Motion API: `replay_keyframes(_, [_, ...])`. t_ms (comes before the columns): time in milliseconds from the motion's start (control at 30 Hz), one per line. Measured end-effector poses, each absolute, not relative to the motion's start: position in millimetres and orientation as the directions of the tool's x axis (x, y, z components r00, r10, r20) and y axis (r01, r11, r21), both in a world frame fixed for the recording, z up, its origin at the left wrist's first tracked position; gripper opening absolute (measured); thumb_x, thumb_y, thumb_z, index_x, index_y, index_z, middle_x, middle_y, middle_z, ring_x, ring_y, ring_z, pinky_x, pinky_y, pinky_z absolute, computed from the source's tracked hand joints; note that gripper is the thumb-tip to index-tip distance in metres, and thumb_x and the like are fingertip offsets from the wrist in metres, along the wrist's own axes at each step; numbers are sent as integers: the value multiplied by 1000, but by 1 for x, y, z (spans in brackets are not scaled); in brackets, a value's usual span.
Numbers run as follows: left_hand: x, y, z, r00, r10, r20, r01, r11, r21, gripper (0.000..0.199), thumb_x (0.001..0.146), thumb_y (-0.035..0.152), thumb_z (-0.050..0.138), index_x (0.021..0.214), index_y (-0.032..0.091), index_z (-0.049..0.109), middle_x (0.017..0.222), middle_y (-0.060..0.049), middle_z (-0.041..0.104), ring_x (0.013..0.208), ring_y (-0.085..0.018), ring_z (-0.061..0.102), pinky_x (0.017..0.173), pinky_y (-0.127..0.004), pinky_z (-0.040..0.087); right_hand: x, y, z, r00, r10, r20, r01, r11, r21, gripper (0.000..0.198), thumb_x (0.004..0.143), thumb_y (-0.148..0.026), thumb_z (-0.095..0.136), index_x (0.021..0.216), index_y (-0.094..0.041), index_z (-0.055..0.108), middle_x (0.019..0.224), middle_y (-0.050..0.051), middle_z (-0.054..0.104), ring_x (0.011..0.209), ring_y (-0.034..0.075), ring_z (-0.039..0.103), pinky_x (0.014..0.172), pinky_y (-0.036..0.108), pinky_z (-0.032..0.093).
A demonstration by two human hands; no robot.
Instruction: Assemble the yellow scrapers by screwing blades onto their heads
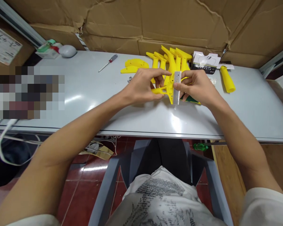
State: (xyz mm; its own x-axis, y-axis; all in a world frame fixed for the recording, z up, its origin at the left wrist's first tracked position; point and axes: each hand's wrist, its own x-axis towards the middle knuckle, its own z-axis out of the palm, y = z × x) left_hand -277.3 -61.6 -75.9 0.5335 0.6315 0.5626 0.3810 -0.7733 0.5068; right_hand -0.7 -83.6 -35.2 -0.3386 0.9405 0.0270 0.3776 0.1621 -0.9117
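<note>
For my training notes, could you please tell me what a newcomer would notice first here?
Probably the bright yellow plastic parts clustered right of centre on the glossy white table. In front, the left hand grips a yellow plastic piece, and the right hand pinches a flat silver metal strip beside it.

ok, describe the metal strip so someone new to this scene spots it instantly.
Find the long pale table in front of the brown cardboard, then the person's right hand over it. Between that thumb and fingers is the metal strip, beside the yellow piece in the left hand. It's narrow, straight-edged and shiny silver, unlike the bright yellow parts around it.
</note>
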Motion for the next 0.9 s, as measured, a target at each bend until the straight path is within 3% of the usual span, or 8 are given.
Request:
replay_keyframes(167, [-279,-63,-74,589,564,580,388,-826,409,69,99,49,89,164,25,82,116,-5,89,98,-24,79,84,-40,71,3,-83,-31,-407,913,26,391,200,-898,38,102,-46,106,91,-26,76,72,2,77,64,21,73,59,37,69])
replay_keyframes(367, [-280,-63,-79,649,419,635,426,-892,152,50,117,42,74,165,29,79,121,-9,82,107,-27,74,95,-49,69,-1,-82,-36,-341,939,38,467,204,-860,46,106,-60,101,97,-29,69,70,2,75,61,22,69,56,37,59])
replay_keyframes(467, [-279,-63,-82,678,390,623,445,-893,74,41,123,40,69,161,31,80,132,-10,78,121,-30,70,110,-55,68,0,-82,-35,-366,929,45,513,242,-823,48,107,-68,97,98,-29,71,74,5,77,63,24,67,60,41,58])
replay_keyframes(600, [-279,-65,-80,703,429,568,479,-875,69,38,125,33,65,161,31,78,143,-12,74,133,-33,62,119,-64,67,0,-82,-32,-383,921,63,566,289,-772,54,111,-78,87,100,-29,68,73,5,75,66,24,64,63,41,55])
replay_keyframes(767, [-281,-65,-80,699,500,511,519,-846,119,47,125,31,66,171,35,72,147,-12,75,141,-35,58,123,-72,68,-5,-80,-38,-402,911,91,616,342,-710,49,123,-67,74,97,-30,56,72,2,63,72,24,61,67,40,48])
replay_keyframes(833, [-281,-65,-81,688,498,528,512,-848,133,47,124,32,68,170,34,72,147,-13,76,143,-37,57,122,-75,69,-6,-79,-41,-396,913,103,596,341,-727,45,122,-71,74,108,-30,61,73,0,60,71,24,60,67,39,46])
replay_keyframes(900, [-280,-64,-82,679,497,540,502,-851,151,45,123,35,70,167,34,74,150,-14,76,145,-39,57,119,-77,70,-6,-80,-43,-375,920,117,559,325,-763,50,118,-78,79,132,-32,63,73,-3,60,72,25,61,68,39,47])
